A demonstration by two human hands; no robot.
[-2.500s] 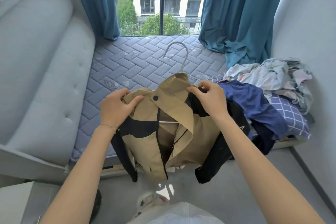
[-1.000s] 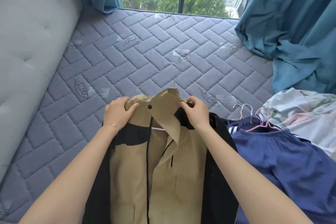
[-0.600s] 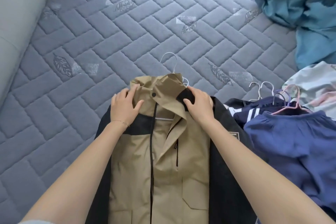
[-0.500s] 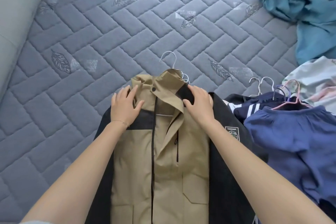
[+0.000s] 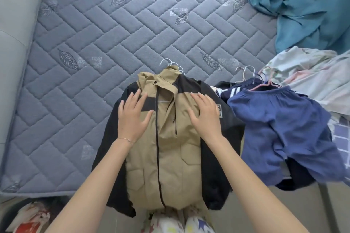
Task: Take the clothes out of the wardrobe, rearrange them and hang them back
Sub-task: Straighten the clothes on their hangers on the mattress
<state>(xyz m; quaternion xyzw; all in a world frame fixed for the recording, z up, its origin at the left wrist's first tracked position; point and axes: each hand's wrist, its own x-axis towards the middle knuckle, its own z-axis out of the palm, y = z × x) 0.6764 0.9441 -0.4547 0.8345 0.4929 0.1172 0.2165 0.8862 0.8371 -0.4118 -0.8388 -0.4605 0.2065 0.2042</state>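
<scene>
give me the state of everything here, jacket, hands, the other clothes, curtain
jacket, laid front up on the mattress, on a hanger, collar open, hem over the bed edge
left hand, fingers straight, flat on the jacket's chest
right hand, fingers straight, flat on the jacket's chest
hanger hooks, sticking out above the collar
blue shorts, on a pink hanger, draped off the bed edge beside the jacket
curtain, bunched on the mattress corner

Nothing here can be read. The jacket (image 5: 166, 147) carries a small pale-edged patch (image 5: 219, 110) on its black part, partly under the right hand (image 5: 205, 111), and its lettering is too small to make out. The navy garment (image 5: 230, 91) beside it shows white stripes but no words. Any print on a red and white wrapper (image 5: 28, 221) on the floor is blurred.
</scene>
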